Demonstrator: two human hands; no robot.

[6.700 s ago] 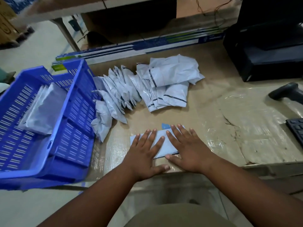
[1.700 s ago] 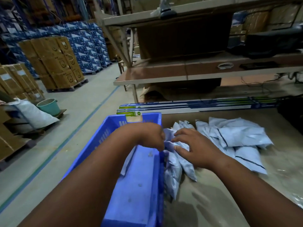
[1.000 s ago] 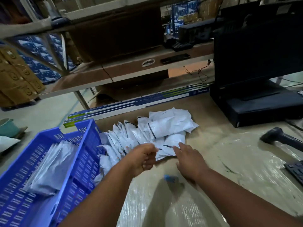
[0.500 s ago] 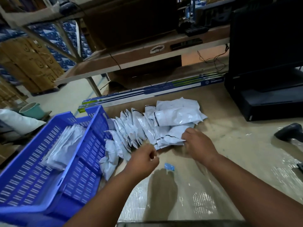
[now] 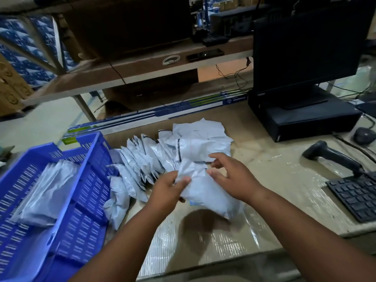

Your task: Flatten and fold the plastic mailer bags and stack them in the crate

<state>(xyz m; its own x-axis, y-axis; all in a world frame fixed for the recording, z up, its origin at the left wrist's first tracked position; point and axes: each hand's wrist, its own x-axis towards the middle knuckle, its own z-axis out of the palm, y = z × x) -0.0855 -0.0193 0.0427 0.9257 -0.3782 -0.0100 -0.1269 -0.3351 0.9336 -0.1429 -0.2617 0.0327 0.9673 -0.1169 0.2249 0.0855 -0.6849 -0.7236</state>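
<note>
I hold one crumpled white mailer bag [image 5: 205, 190] above the table's middle. My left hand [image 5: 166, 190] pinches its left edge with thumb and fingers. My right hand [image 5: 232, 176] is at the bag's upper right side with fingers spread and loosely bent; its grip on the plastic is unclear. Behind them lies a pile of several white mailer bags [image 5: 162, 153] fanned across the table. The blue crate [image 5: 81, 210] stands at the left and contains folded mailers [image 5: 44, 194].
A black monitor on a black box [image 5: 305, 117] stands at the back right. A barcode scanner [image 5: 329, 155], a mouse [image 5: 364, 135] and a keyboard [image 5: 358, 198] lie at the right. A long blue-and-white carton [image 5: 162, 115] runs along the table's far edge. Shelving stands behind.
Half a second ago both hands reached at the pile's near edge, holding nothing. Now one bag is lifted off the pile toward me, between both hands.
</note>
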